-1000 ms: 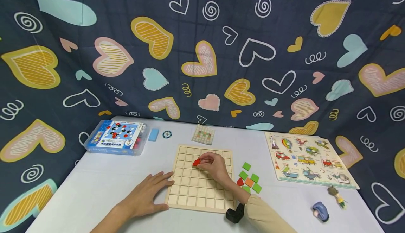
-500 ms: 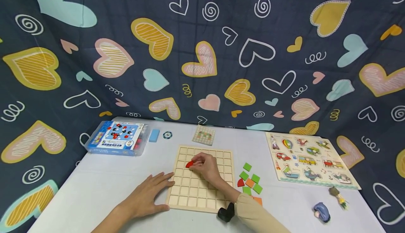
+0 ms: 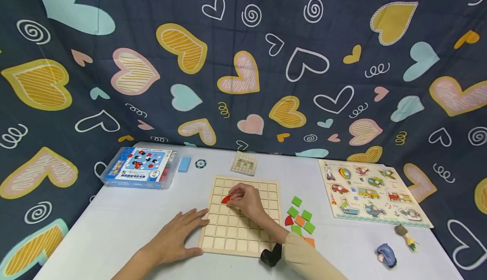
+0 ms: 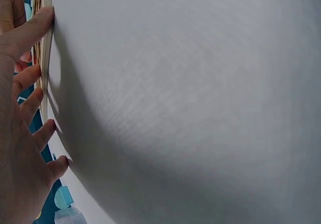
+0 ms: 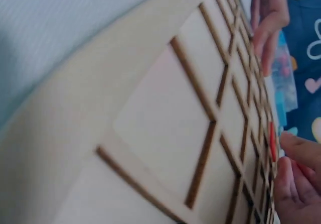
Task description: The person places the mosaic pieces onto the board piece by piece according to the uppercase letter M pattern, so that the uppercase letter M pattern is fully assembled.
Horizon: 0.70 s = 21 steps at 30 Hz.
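Observation:
A square wooden grid board lies on the white table. My right hand is over its upper left part and pinches a red quarter-circle tile between thumb and fingers, close over a cell. In the right wrist view the red tile shows edge-on beside the fingertips, low against the grid. My left hand rests on the table with fingers spread, its fingertips and thumb at the board's left edge. In the left wrist view the thumb and fingers touch the board's side.
Right of the board lie several green tiles, orange tiles and another red tile. Behind it is a pattern card. A plastic box, blue block and round chip stand back left; a picture puzzle and two figurines lie right.
My right hand has moved left over the board with the red tile, then down slightly onto a cell in the upper left. The left hand has stayed at the board's edge.

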Each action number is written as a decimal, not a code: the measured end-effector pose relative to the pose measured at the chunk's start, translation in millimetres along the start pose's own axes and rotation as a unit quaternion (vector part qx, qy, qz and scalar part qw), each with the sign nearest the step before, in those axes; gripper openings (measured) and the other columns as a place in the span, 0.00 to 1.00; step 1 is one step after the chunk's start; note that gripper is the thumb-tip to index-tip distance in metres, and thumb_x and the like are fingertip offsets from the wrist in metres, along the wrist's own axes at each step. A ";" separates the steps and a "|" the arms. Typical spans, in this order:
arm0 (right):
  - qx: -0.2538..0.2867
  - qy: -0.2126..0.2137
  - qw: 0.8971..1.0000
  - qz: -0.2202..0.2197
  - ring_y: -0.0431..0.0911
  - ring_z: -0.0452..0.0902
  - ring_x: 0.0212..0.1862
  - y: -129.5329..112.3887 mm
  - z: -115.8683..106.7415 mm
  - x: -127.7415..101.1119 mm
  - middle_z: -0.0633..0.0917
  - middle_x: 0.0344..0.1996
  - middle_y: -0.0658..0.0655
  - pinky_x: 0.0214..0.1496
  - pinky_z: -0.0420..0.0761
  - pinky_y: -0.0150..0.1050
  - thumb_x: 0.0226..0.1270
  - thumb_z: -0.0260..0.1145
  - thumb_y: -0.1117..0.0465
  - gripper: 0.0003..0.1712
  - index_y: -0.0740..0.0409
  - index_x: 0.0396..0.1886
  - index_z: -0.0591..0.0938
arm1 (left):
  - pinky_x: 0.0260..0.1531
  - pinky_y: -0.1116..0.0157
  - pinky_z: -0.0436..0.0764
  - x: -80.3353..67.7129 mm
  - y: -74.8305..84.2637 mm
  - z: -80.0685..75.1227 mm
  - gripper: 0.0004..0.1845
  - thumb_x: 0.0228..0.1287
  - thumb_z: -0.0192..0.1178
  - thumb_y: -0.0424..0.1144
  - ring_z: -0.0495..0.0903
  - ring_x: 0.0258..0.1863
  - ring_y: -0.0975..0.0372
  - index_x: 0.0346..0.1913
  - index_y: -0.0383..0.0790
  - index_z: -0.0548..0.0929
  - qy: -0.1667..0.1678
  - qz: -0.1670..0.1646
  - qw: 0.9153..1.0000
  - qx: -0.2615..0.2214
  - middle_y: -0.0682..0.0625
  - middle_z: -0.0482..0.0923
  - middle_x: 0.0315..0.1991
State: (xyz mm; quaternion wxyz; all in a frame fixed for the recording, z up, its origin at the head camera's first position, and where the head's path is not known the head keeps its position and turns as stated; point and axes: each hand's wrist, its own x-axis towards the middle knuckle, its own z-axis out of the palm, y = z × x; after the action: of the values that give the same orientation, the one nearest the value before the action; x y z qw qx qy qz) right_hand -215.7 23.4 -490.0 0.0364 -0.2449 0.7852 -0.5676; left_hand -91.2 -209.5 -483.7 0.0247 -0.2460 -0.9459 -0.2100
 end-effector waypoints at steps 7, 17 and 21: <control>0.074 -0.046 0.995 0.047 0.60 0.82 0.42 -6.4 -27.8 -10.7 0.83 0.41 0.72 0.40 0.85 0.33 0.54 0.70 0.74 0.16 0.76 0.43 0.79 | 0.64 0.37 0.61 1.7 1.9 -3.1 0.38 0.51 0.63 0.65 0.61 0.68 0.44 0.62 0.48 0.74 -0.036 -0.019 0.999 -0.019 0.49 0.61 0.71; 0.076 -0.047 0.991 0.101 0.54 0.82 0.46 -0.4 -99.9 -40.7 0.81 0.47 0.73 0.43 0.84 0.32 0.59 0.69 0.68 0.21 0.72 0.51 0.77 | 0.63 0.38 0.63 0.2 0.6 -3.1 0.39 0.50 0.63 0.67 0.63 0.67 0.44 0.61 0.48 0.75 -0.021 -0.016 1.000 -0.015 0.49 0.62 0.70; 0.063 -0.028 0.990 0.125 0.52 0.82 0.46 6.8 -132.4 -57.5 0.81 0.48 0.72 0.44 0.83 0.29 0.61 0.68 0.68 0.21 0.71 0.53 0.77 | 0.63 0.38 0.63 1.4 -0.3 -1.5 0.38 0.50 0.63 0.67 0.63 0.67 0.45 0.61 0.49 0.75 -0.020 -0.015 1.000 -0.015 0.50 0.62 0.71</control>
State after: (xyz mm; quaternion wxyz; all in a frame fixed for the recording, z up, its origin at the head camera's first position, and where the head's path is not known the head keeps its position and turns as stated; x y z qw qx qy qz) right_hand -211.9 165.2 -462.1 0.1442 -0.1580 0.7713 -0.5995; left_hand -92.6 -209.7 -482.2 -0.0008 -0.2361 -0.9467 -0.2192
